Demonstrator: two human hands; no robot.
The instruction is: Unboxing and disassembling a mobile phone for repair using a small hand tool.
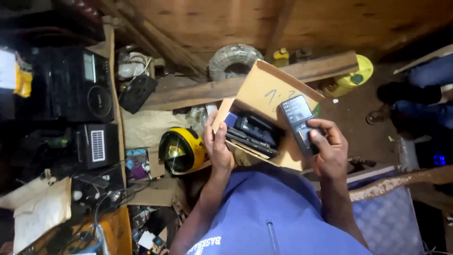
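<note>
So the right hand (pixel 328 151) is holding a small dark phone (pixel 299 123) just right of the frame's centre, fingers wrapped around its lower half with the thumb lying across the keypad, screen end pointing up. The left hand (pixel 218 144) is gripping the left edge of an open cardboard box (pixel 264 89), fingers curled over the rim and closed on it. The box sits mid-frame, flap tipped up, with a bunch of dark phones or similar slabs (pixel 252 132) stacked inside.

Just left of the box there's a round yellow lamp (pixel 181 150) with a reflective face. Further left, a black radio (pixel 78 85) and a smaller one with a little solar panel (pixel 97 145). A long wooden plank (pixel 325 66) runs behind the box, and a yellow jug (pixel 351 78) sits at its right end in the upper right.
</note>
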